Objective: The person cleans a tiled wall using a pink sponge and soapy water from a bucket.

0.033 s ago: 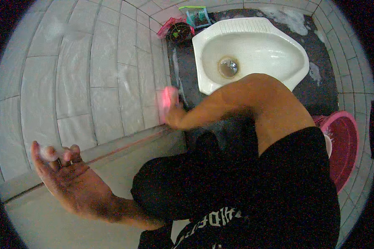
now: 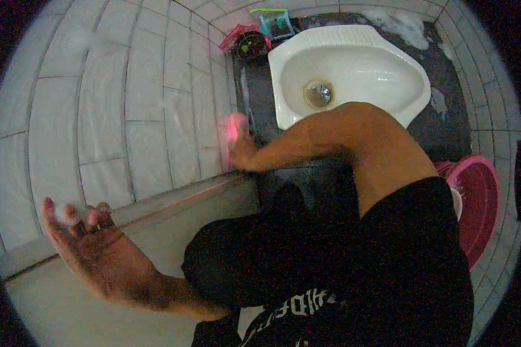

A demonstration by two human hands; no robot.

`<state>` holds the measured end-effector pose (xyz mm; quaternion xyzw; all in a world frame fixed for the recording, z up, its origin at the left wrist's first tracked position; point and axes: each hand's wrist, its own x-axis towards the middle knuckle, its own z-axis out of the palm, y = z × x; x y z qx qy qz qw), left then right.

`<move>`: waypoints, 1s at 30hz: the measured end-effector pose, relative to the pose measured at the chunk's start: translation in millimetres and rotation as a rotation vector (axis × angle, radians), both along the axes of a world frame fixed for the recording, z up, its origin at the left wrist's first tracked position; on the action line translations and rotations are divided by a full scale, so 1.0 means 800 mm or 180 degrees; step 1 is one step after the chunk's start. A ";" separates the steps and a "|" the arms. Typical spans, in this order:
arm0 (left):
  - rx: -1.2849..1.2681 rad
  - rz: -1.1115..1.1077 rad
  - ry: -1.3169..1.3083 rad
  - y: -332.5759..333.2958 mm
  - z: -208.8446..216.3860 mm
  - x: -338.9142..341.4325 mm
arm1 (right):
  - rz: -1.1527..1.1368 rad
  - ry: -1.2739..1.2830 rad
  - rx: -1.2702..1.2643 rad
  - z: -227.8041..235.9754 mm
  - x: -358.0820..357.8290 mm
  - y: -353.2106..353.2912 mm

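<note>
My right hand (image 2: 244, 155) is closed round a bright pink scrubber (image 2: 236, 126) at the foot of the tiled wall (image 2: 147, 87). The scrubber meets the lower tiles beside the dark floor, and motion blurs its outline. My right arm reaches across in front of the white squat toilet (image 2: 353, 63). At the lower left my left hand (image 2: 101, 251) is open, palm up, with fingers apart and slightly bent. White suds cling to its fingertips. It holds nothing and is near a ledge (image 2: 173, 211) along the wall's base.
A pink tub (image 2: 485, 202) stands at the right with a white rim (image 2: 457, 203) showing inside. Behind the toilet's left end are a dark pot with a small plant (image 2: 248, 46) and a blue container (image 2: 276, 24). Foam (image 2: 405, 28) lies on the dark floor (image 2: 448, 127).
My right hand and the pink scrubber have shifted slightly up and away along the wall's foot. My left hand has hardly moved.
</note>
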<state>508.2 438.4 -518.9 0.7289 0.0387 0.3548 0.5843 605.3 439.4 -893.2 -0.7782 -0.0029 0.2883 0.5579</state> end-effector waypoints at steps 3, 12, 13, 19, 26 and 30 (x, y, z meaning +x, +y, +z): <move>0.0089 -0.0122 0.0016 0.009 0.007 -0.009 | -0.0121 -0.0087 -0.0002 -0.002 0.031 0.006; 0.0057 -0.0211 0.0031 0.002 -0.004 0.000 | -0.0089 -0.0213 -0.0106 -0.011 -0.061 0.009; 0.0012 -0.0318 -0.0036 -0.001 -0.003 0.001 | -0.0089 -0.0216 -0.0113 -0.013 -0.031 0.002; 0.0157 -0.0306 -0.0071 -0.014 -0.001 -0.002 | -0.0243 -0.0346 -0.0131 -0.015 -0.016 0.020; 0.0008 -0.0379 -0.0029 -0.014 -0.006 0.006 | 0.0017 -0.0256 -0.0154 -0.024 -0.034 -0.001; 0.0225 -0.0030 -0.0076 -0.025 -0.007 0.011 | -0.0149 -0.0338 -0.0215 -0.044 0.057 -0.013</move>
